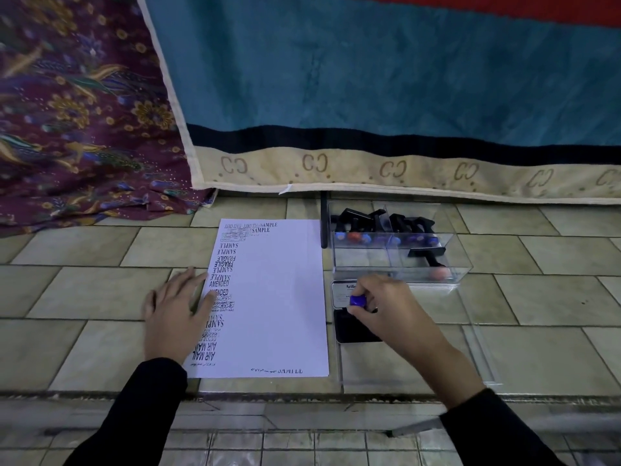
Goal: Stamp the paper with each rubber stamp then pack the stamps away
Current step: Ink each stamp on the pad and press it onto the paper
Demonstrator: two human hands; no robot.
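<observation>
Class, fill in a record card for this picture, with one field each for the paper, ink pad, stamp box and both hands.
paper: prints down its left side, rest mostly blank
ink pad: open, right of the paper
stamp box: clear, beyond the ink pad, holds other stamps
left hand: flat on the paper's left edge
right hand: grips a blue-knobbed stamp over the ink pad

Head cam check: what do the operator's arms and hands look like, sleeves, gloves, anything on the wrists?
Both arms are in long, plain black sleeves with no visible markings: left sleeve, right sleeve, each cuff ending at the wrist. The left hand and right hand are bare, with no gloves. No watch or bracelet shows.
</observation>
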